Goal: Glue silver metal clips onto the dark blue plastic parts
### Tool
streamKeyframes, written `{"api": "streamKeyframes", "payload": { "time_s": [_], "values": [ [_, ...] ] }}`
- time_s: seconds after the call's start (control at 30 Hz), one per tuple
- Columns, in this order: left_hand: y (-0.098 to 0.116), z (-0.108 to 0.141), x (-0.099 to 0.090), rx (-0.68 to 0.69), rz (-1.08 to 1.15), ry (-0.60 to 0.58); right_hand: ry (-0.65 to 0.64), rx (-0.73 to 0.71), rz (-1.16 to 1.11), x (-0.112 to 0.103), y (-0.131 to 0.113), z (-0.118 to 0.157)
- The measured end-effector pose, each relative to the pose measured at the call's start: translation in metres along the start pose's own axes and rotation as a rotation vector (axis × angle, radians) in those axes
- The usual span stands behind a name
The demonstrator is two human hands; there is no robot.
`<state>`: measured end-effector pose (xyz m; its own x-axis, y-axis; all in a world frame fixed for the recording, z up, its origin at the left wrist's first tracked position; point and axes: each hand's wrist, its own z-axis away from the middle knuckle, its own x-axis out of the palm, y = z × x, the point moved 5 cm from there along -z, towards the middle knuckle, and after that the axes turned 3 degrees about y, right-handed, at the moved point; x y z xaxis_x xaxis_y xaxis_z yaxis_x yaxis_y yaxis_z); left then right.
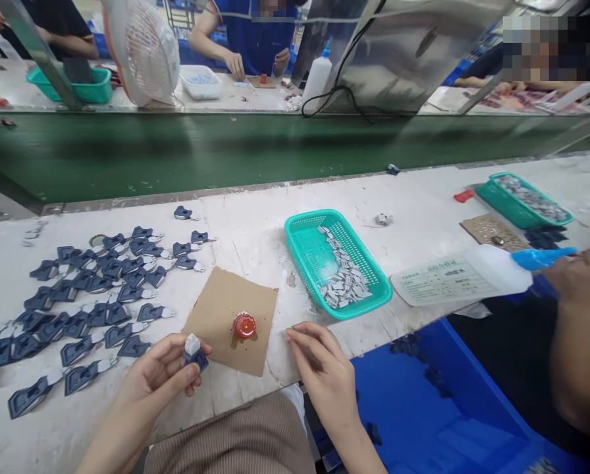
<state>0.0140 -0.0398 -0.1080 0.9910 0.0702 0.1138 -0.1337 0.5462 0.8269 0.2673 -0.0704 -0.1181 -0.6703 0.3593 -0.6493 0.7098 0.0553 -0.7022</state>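
My left hand (159,375) grips a small navy plastic part (199,361) with a light grey piece at its top, between thumb and fingers. My right hand (328,372) is pinched near the table's front edge; whatever its fingertips hold is too small to make out. Between the hands lies a square of brown cardboard (213,309), bearing a red cap (245,325) with wet-looking contents. Many similar navy parts with grey tips (97,315) are spread in rows at the left. A green basket (295,247) ahead of my right hand contains small grey pieces (347,280).
At the right, a co-worker's hand (579,283) holds a white bottle (492,270) with a blue nozzle. Another green basket (507,207) stands beyond it. A blue bin (398,408) sits below the table edge. Across a green strip (226,155), other people work beside a fan (149,52).
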Motion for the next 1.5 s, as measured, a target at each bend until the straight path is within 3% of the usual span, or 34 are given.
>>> {"api": "streamKeyframes", "payload": {
  "time_s": [0.23,0.43,0.57,0.73,0.83,0.97,1.13,1.5],
  "values": [
    [-0.021,-0.006,0.005,-0.025,0.154,0.075,-0.011,-0.033,0.085,0.0,0.002,-0.003],
    [-0.027,-0.009,0.014,-0.037,0.206,0.042,-0.089,-0.092,0.09,-0.002,-0.003,-0.005],
    [-0.032,-0.009,0.018,-0.038,0.184,-0.005,-0.105,-0.048,0.068,-0.002,-0.007,-0.009],
    [-0.036,-0.012,0.018,-0.001,0.163,-0.048,-0.148,-0.032,-0.069,0.006,-0.034,-0.028],
    [-0.038,-0.014,0.019,0.011,0.147,-0.109,-0.194,-0.094,-0.131,0.017,-0.055,-0.041],
    [-0.041,-0.016,0.017,0.01,0.151,-0.092,-0.263,-0.198,-0.082,0.03,-0.069,-0.047],
    [-0.042,-0.015,0.015,0.005,0.143,-0.092,-0.351,-0.21,-0.004,0.035,-0.068,-0.049],
    [-0.032,-0.02,0.022,0.059,0.203,-0.098,-0.344,-0.255,-0.014,0.036,-0.067,-0.049]
  ]
}}
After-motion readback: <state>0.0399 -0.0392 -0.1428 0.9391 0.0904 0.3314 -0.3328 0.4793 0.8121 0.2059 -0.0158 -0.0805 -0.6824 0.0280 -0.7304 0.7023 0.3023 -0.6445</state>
